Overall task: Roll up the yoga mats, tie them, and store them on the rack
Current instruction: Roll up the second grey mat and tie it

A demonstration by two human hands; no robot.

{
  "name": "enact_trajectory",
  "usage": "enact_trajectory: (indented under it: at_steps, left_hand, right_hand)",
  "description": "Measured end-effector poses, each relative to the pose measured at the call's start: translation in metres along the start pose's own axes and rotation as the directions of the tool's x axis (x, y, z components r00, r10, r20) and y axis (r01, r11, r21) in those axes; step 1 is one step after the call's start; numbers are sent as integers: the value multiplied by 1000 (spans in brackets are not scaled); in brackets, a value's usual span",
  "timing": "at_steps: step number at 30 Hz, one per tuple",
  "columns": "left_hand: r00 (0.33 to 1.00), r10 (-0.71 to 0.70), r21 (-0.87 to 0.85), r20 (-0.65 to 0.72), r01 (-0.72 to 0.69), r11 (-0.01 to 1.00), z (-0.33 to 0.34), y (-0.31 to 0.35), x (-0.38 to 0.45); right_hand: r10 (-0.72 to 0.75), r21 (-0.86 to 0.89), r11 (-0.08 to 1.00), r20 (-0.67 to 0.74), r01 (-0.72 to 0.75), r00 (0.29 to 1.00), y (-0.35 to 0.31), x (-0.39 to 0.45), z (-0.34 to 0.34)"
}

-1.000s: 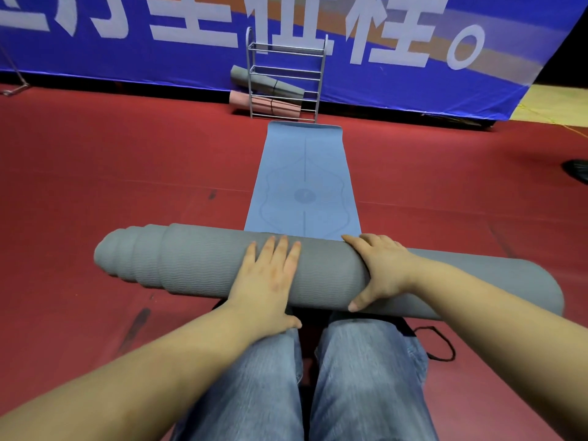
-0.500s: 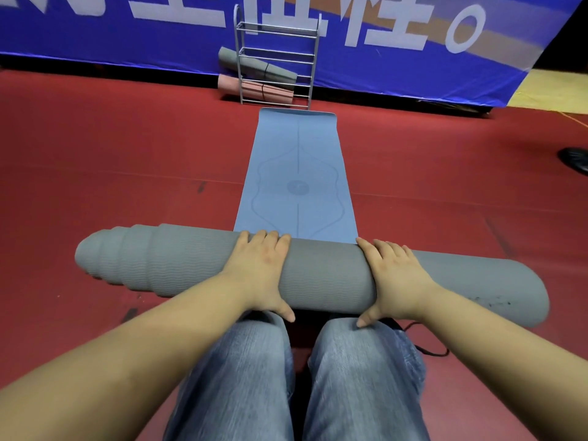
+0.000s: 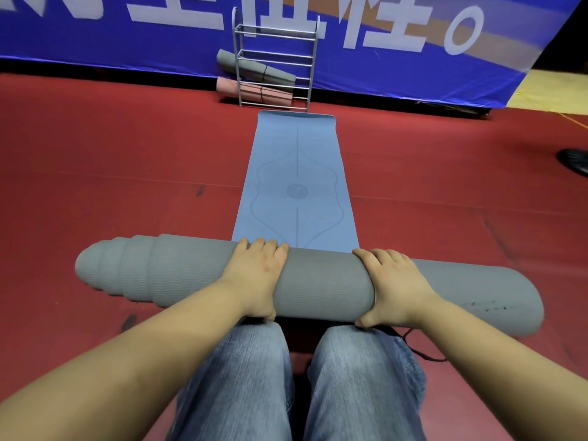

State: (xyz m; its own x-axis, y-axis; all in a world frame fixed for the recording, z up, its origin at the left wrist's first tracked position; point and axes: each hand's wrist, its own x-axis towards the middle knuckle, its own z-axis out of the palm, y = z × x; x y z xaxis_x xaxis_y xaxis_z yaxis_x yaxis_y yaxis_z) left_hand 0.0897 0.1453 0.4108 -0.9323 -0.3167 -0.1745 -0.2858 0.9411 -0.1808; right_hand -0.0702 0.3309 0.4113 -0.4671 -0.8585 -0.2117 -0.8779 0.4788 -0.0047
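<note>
Two hands, left hand (image 3: 254, 275), right hand (image 3: 393, 286), gripping one rolled grey mat (image 3: 321, 284)

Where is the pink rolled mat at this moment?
In the head view it lies at top centre, on the bottom shelf of the metal rack, just under the grey rolled mat: pink rolled mat, its left end sticking out.

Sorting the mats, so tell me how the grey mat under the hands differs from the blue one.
The grey mat is rolled up; the blue mat lies flat. Grey lies crosswise by the knees, gripped by the left hand and right hand; blue stretches untouched toward the rack. Both rest on the red floor.
</note>
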Motion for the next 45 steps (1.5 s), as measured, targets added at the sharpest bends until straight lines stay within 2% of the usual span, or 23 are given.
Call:
enact_trajectory:
  at_steps: [5,8,15,17,24,29,32,39,45]
  left_hand:
    - [993,-19,-44,-116,14,999,0,1,-14]
    - [978,-36,-33,-205,30,999,-8,-1,-19]
    - [932,-110,8,-345,121,993,-36,-7,-41]
    - [889,-136,-3,-437,149,989,-49,-11,-46]
    - [810,-111,73,-576,186,980,-119,-12,-91]
    - [730,-91,5,-678,129,992,-135,-5,-138]
    - [751,-80,-5,-656,102,995,-121,8,-165]
    - [921,-76,-82,-382,48,995,-49,42,-215]
    - [975,-69,-89,-212,51,995,-17,59,-231]
  right_hand:
    - [27,-59,998,-158,-37,987,-5,-13,2]
    - [45,-61,996,-300,-66,953,-8,-16,-1]
    - [23,-117,989,-479,-90,877,-13,-32,-35]
    - [13,-127,987,-530,-94,848,-15,-37,-51]
    - [7,-135,983,-657,-127,754,-29,-78,-110]
    - [-52,-142,987,-734,-78,677,-43,-127,-127]
    - [-58,-145,988,-699,-62,712,-52,-152,-113]
    - [-33,-90,996,-433,-7,901,-74,-202,-34]
    - [-13,-58,998,-263,-2,965,-86,-223,0]
